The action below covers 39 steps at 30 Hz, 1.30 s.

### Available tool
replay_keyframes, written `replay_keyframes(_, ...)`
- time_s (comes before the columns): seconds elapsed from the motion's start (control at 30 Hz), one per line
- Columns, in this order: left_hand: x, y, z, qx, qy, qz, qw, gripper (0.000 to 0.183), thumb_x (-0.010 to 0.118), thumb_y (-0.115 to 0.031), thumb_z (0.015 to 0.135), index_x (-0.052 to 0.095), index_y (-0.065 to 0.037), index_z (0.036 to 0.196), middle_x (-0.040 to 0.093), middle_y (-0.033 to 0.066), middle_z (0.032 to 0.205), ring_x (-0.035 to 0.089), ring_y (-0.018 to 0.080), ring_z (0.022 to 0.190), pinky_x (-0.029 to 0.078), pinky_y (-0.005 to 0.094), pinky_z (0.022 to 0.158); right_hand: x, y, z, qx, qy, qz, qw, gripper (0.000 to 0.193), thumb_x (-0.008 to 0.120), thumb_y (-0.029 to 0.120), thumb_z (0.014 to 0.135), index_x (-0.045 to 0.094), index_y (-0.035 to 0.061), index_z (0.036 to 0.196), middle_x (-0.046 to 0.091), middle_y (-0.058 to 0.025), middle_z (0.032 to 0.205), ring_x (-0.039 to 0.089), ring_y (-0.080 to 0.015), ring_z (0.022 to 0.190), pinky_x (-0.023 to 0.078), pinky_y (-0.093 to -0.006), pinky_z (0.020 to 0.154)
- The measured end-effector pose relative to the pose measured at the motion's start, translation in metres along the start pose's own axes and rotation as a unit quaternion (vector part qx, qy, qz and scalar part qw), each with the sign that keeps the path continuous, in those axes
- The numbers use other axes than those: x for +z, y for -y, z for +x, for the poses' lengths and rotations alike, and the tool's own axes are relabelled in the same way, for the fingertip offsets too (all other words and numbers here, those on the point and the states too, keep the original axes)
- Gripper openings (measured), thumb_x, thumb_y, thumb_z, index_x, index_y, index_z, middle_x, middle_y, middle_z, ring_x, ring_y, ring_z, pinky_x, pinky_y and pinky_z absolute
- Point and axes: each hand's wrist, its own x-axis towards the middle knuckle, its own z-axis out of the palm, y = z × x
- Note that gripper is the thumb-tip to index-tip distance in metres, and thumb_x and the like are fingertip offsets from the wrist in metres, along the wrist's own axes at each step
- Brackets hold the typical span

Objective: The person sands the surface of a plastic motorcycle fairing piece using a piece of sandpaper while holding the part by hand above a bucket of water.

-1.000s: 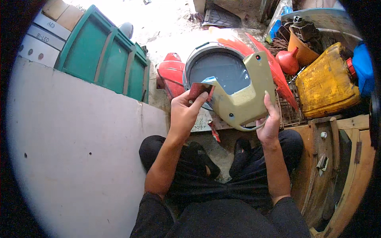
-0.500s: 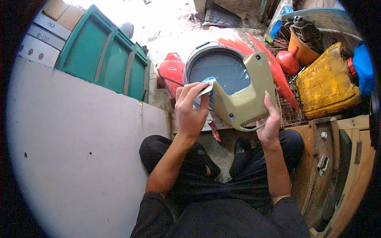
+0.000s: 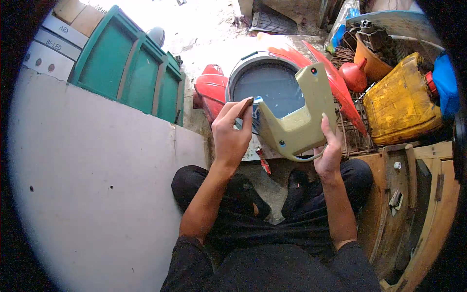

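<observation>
My right hand [image 3: 329,156] grips the lower right edge of an olive-beige plastic vehicle panel [image 3: 318,100], thumb on its face, fingers mostly hidden behind. The panel is U-shaped, with small round holes, and is held up tilted. At its left arm, where a blue patch shows, my left hand [image 3: 230,137] pinches a small thin piece of sandpaper [image 3: 248,101] between thumb and fingers. The sandpaper is next to the panel's upper left tip; whether it touches cannot be made out. Behind the panel stands a round bucket [image 3: 231,78] of greyish water, partly covered by it.
Red body panels [image 3: 210,82] lie beside and behind the bucket. At right are a yellow jerrycan [image 3: 396,104], a red funnel [image 3: 354,74] and a wooden frame [image 3: 438,194]. A pale wall [image 3: 97,185] and green crate [image 3: 114,58] border the left. A red-handled tool [image 3: 263,160] lies below the panel.
My left hand has shifted slightly left and turned the sandpaper, so its pale side no longer shows and a dark edge does. The panel has moved slightly left.
</observation>
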Motion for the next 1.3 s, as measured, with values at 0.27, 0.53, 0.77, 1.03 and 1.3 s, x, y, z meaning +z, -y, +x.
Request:
replay_keyframes(0.27, 0.0, 0.005, -0.001, 0.022, 0.033, 0.003, 0.999, 0.02, 0.066, 0.0, 0.088, 0.071, -0.001, 0.108, 0.066, 0.0096, 0.092, 0.062, 0.0161, 0.078, 0.05, 0.0274, 0.07, 0.002, 0.0, -0.003, 0.008, 0.004, 0.015, 1.0, 0.036, 0.059, 0.024, 0.098, 0.054, 0.0071, 0.129, 0.058, -0.0036, 0.125, 0.055, -0.0169, 0.115, 0.044, -0.0338, 0.099)
replay_keyframes(0.53, 0.003, 0.002, -0.003, 0.061, 0.052, -0.001, 0.997, 0.031, 0.06, 0.011, 0.08, 0.07, -0.002, 0.106, 0.066, 0.0144, 0.095, 0.067, 0.0274, 0.088, 0.051, 0.0331, 0.08, 0.001, -0.002, -0.003, 0.014, 0.008, 0.02, 1.0, 0.036, 0.057, 0.023, 0.098, 0.052, 0.0066, 0.13, 0.058, -0.0047, 0.125, 0.056, -0.0171, 0.115, 0.043, -0.0336, 0.1)
replay_keyframes(0.77, 0.011, -0.004, -0.013, 0.079, 0.099, -0.005, 0.992, 0.037, 0.058, 0.014, 0.072, 0.07, -0.003, 0.103, 0.066, 0.014, 0.096, 0.066, 0.0304, 0.091, 0.051, 0.035, 0.083, -0.001, -0.004, -0.001, 0.012, 0.012, 0.035, 0.999, 0.036, 0.057, 0.024, 0.099, 0.053, 0.0056, 0.13, 0.06, -0.0047, 0.122, 0.057, -0.0164, 0.113, 0.044, -0.0329, 0.097)
replay_keyframes(1.03, 0.006, -0.012, -0.018, 0.052, 0.188, -0.076, 0.978, 0.039, 0.059, 0.012, 0.068, 0.07, -0.002, 0.102, 0.066, 0.0131, 0.095, 0.064, 0.0288, 0.09, 0.051, 0.0352, 0.083, -0.003, -0.006, 0.003, 0.007, 0.006, 0.023, 1.0, 0.035, 0.055, 0.025, 0.099, 0.054, 0.0052, 0.128, 0.061, -0.0044, 0.12, 0.059, -0.0163, 0.11, 0.045, -0.0329, 0.096)
replay_keyframes(1.3, -0.001, 0.004, -0.005, 0.026, 0.054, -0.051, 0.997, 0.028, 0.064, 0.009, 0.079, 0.071, -0.001, 0.103, 0.066, 0.0113, 0.093, 0.066, 0.0227, 0.085, 0.051, 0.0305, 0.078, 0.0, -0.003, 0.002, 0.022, 0.008, 0.049, 0.999, 0.036, 0.056, 0.025, 0.099, 0.053, 0.0065, 0.129, 0.061, -0.0048, 0.122, 0.058, -0.0171, 0.113, 0.045, -0.0337, 0.097)
